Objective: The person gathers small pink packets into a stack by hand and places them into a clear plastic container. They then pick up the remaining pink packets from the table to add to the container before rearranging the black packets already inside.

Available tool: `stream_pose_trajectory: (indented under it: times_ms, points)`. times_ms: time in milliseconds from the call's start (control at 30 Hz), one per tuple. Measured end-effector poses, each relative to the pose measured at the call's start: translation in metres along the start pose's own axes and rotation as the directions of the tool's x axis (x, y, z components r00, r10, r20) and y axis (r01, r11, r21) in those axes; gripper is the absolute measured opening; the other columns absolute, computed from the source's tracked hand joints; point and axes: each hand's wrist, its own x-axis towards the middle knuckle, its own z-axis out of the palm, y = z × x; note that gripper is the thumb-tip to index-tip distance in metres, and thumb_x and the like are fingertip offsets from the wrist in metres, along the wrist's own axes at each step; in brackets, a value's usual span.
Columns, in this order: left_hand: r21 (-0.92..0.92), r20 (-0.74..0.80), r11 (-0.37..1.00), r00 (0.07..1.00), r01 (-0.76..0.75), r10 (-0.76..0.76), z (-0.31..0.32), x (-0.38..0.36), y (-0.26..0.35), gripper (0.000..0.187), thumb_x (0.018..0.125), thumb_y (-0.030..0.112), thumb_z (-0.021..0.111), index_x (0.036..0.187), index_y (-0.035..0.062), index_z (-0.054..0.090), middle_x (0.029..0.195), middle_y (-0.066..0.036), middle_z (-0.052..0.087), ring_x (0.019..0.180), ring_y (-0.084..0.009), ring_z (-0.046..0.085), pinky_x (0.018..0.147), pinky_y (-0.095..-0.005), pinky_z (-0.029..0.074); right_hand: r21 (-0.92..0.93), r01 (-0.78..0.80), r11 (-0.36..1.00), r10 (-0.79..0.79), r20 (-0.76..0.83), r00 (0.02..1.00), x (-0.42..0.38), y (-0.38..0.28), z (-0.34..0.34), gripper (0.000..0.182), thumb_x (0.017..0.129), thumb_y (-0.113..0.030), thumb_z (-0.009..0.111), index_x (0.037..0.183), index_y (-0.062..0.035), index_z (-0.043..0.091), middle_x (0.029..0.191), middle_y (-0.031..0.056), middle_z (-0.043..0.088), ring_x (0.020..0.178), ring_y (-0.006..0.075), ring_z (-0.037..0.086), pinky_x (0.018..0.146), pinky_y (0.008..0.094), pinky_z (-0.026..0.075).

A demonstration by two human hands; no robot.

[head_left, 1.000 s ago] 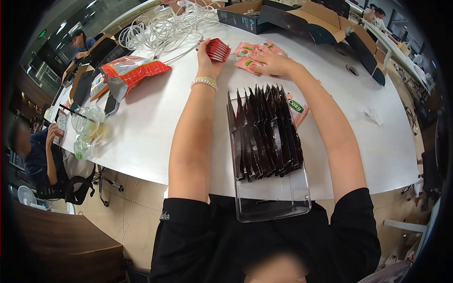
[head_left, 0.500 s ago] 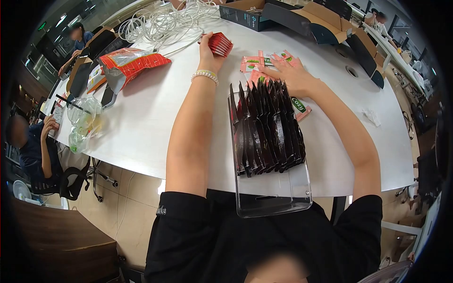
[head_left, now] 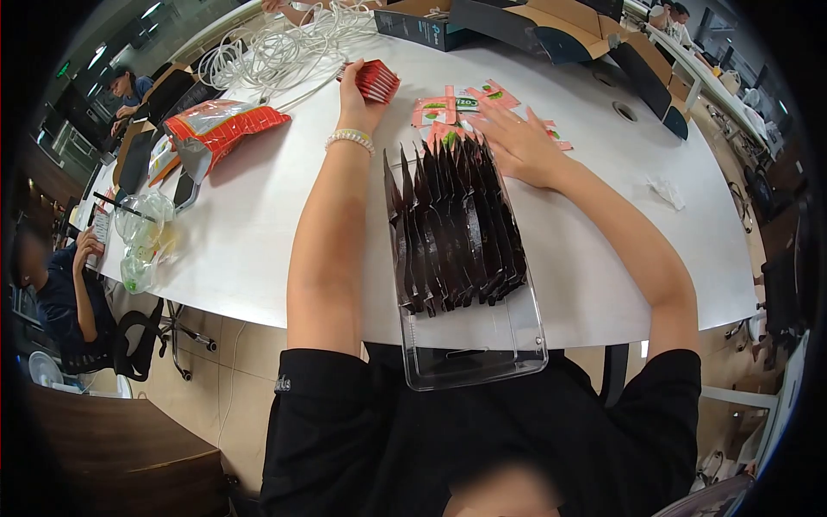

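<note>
My left hand (head_left: 353, 102) is closed around a fanned stack of red sachets (head_left: 379, 82), held at the far side of the table. My right hand (head_left: 524, 148) lies with fingers stretched over several loose pink sachets (head_left: 437, 110) with green labels, partly covering them. Between my forearms, a clear plastic box (head_left: 475, 379) projects over the near table edge. Dark, shiny sachets (head_left: 457, 228) stand packed upright in its far part, while its near end shows bare plastic.
A red snack bag (head_left: 226, 129), a phone (head_left: 184, 189) and a clear plastic bag with a straw (head_left: 146, 226) lie left. Coiled white cable (head_left: 267, 56) and opened cardboard boxes (head_left: 556, 34) sit at the back. A crumpled wrapper (head_left: 668, 194) lies right. Other people sit at left.
The whole view has shifted slightly. My right hand has slid a little rightward over the pink sachets. The sachet beside the box's right edge no longer shows there. My left hand keeps its stack.
</note>
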Motion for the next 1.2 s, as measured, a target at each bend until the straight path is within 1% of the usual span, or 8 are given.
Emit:
stream_pose_trajectory:
  times_ms: [200, 333, 433, 533, 633, 833, 1100, 1200]
  points:
    - [-0.049, -0.003, 0.999, 1.0, 0.0, -0.001, -0.002, 0.002, 0.001, 0.028, 0.083, 0.024, 0.061, 0.095, 0.002, 0.048, 0.093, -0.016, 0.054, 0.091, -0.0369, 0.057, 0.086, -0.0522, 0.051, 0.073, 0.237, 0.969, -0.245, 0.125, 0.962, 0.027, -0.029, 0.011, 0.05, 0.09, -0.046, 0.044, 0.134, -0.023, 0.048, 0.147, 0.013, 0.032, 0.138, 0.0328, 0.025, 0.11, 0.0593, 0.011]
    - [-0.046, -0.01, 0.998, 0.999, 0.041, -0.041, -0.002, 0.002, 0.002, 0.027, 0.082, 0.024, 0.061, 0.097, 0.0053, 0.048, 0.093, -0.013, 0.056, 0.086, -0.0329, 0.059, 0.079, -0.0514, 0.054, -0.03, 0.204, 0.978, -0.198, 0.139, 0.97, 0.034, -0.023, 0.019, 0.053, 0.084, -0.043, 0.055, 0.132, -0.0212, 0.05, 0.146, 0.0131, 0.033, 0.137, 0.0345, 0.027, 0.11, 0.0594, 0.009]
    - [-0.045, -0.03, 0.999, 1.0, 0.006, -0.007, 0.0, 0.0, 0.001, 0.028, 0.082, 0.023, 0.062, 0.095, 0.003, 0.049, 0.094, -0.015, 0.055, 0.09, -0.0365, 0.057, 0.084, -0.0531, 0.052, -0.161, 0.196, 0.967, -0.205, -0.042, 0.978, 0.035, -0.025, 0.027, 0.052, 0.084, -0.04, 0.057, 0.13, -0.0186, 0.051, 0.143, 0.0144, 0.037, 0.136, 0.0333, 0.029, 0.11, 0.058, 0.01]
    - [-0.031, -0.02, 1.0, 1.0, -0.001, 0.0, 0.0, -0.001, 0.001, 0.027, 0.082, 0.023, 0.062, 0.096, 0.0032, 0.049, 0.095, -0.015, 0.055, 0.09, -0.0366, 0.057, 0.084, -0.0529, 0.053, -0.148, 0.09, 0.985, -0.088, 0.02, 0.996, 0.028, -0.03, 0.014, 0.049, 0.085, -0.036, 0.055, 0.13, -0.0159, 0.051, 0.14, 0.0156, 0.041, 0.134, 0.0329, 0.032, 0.111, 0.0556, 0.011]
    - [0.0, -0.008, 1.0, 1.0, 0.009, -0.009, 0.003, -0.003, 0.002, 0.026, 0.082, 0.022, 0.062, 0.096, 0.0036, 0.049, 0.095, -0.015, 0.056, 0.091, -0.036, 0.058, 0.084, -0.0526, 0.053, -0.164, 0.103, 0.981, -0.138, -0.218, 0.966, 0.029, -0.022, 0.031, 0.048, 0.081, -0.036, 0.056, 0.122, -0.0108, 0.058, 0.123, 0.0188, 0.054, 0.122, 0.0311, 0.047, 0.112, 0.0495, 0.011]
    - [0.089, 0.046, 0.996, 0.998, 0.027, -0.031, 0.008, -0.009, 0.002, 0.026, 0.082, 0.021, 0.063, 0.096, 0.004, 0.05, 0.095, -0.015, 0.057, 0.09, -0.0352, 0.059, 0.084, -0.0517, 0.053, -0.088, 0.011, 0.996, -0.029, -0.204, 0.979, 0.022, -0.03, 0.015, 0.031, 0.079, -0.025, 0.059, 0.107, -0.0116, 0.064, 0.106, 0.0088, 0.064, 0.103, 0.0242, 0.057, 0.103, 0.0453, 0.027]
    - [0.125, 0.099, 0.987, 0.989, 0.097, -0.11, 0.012, -0.015, 0.002, 0.031, 0.082, 0.024, 0.063, 0.098, 0.002, 0.05, 0.096, -0.018, 0.058, 0.094, -0.0404, 0.06, 0.086, -0.0515, 0.052, -0.091, 0.03, 0.995, -0.055, -0.283, 0.958, 0.022, -0.029, 0.019, 0.028, 0.077, -0.018, 0.06, 0.104, -0.0134, 0.065, 0.098, 0.0078, 0.065, 0.1, 0.0243, 0.058, 0.101, 0.0438, 0.029]
    - [0.117, 0.118, 0.983, 0.981, 0.143, -0.157, 0.013, -0.015, 0.002, 0.021, 0.083, 0.02, 0.061, 0.093, 0.0022, 0.054, 0.099, -0.019, 0.058, 0.103, -0.0388, 0.057, 0.092, -0.0546, 0.049, -0.1, 0.034, 0.994, -0.061, -0.286, 0.956, 0.022, -0.029, 0.018, 0.028, 0.077, -0.015, 0.06, 0.104, -0.0133, 0.065, 0.098, 0.0073, 0.065, 0.101, 0.024, 0.058, 0.1, 0.0427, 0.03]
